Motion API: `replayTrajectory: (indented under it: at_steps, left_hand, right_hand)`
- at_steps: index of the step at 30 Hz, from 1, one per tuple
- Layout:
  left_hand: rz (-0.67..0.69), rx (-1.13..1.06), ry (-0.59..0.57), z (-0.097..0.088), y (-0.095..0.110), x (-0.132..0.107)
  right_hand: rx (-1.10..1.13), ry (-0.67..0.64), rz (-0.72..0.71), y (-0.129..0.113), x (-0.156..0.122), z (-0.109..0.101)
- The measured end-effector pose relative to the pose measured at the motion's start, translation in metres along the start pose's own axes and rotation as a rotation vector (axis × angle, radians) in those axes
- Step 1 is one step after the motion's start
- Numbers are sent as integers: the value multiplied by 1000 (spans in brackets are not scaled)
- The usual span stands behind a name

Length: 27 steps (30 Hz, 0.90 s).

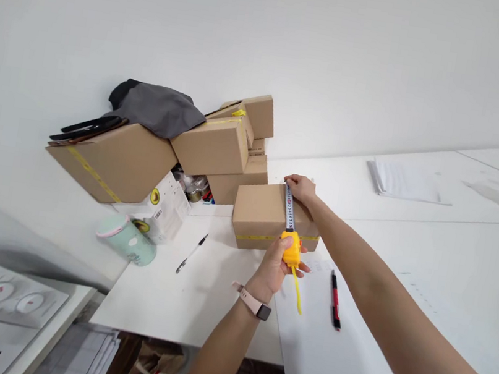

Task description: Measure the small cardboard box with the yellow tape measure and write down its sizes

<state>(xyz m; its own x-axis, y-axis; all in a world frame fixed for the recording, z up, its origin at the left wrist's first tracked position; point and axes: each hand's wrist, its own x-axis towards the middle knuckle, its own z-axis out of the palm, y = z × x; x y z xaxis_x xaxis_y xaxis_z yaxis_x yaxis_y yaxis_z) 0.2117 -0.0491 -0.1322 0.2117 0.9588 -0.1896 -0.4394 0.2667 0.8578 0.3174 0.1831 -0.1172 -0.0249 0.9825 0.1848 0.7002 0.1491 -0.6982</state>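
Tape measure in a yellow case stretches over a cardboard box on a white tabletop, straight ahead of the person and between two bare hands. The left hand grips the case at the box's near edge, thumb on top and other fingers spread out beyond it, while the right hand pinches the far end of the blade at the back edge. Blade and case line up pointing away from the person, across the box's long axis, which runs left to right; the left hand is nearer the body, the right arm reaching past the box's right end. Legible on the blade is a run of digits ending in 9 by the case; those closer to the right hand blur. Dark marks on yellow packing tape along the box's front are too small to read. At left, a white carton carries avocado pictures and a barcode, near a mint-green tumbler with illegible pale markings. No brand name can be made out on the smartwatch at the left wrist.
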Motion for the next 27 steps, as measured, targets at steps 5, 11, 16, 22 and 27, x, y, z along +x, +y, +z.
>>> replayTrajectory:
  at_steps: [5,11,16,22,27]
  left_hand:
    - [-10,-59,26,5,1,6]
    - [-26,-61,58,17,-2,1]
    - [-9,-38,73,22,-3,-2]
    - [-17,-37,72,25,-1,2]
    - [80,57,78,10,-1,-13]
  right_hand:
    - [-140,-30,-103,8,8,10]
    - [-278,-65,-144,6,4,11]
    - [-291,-59,-140,5,4,12]
    - [-278,-60,-129,0,2,12]
    - [111,-83,-125,3,0,-13]
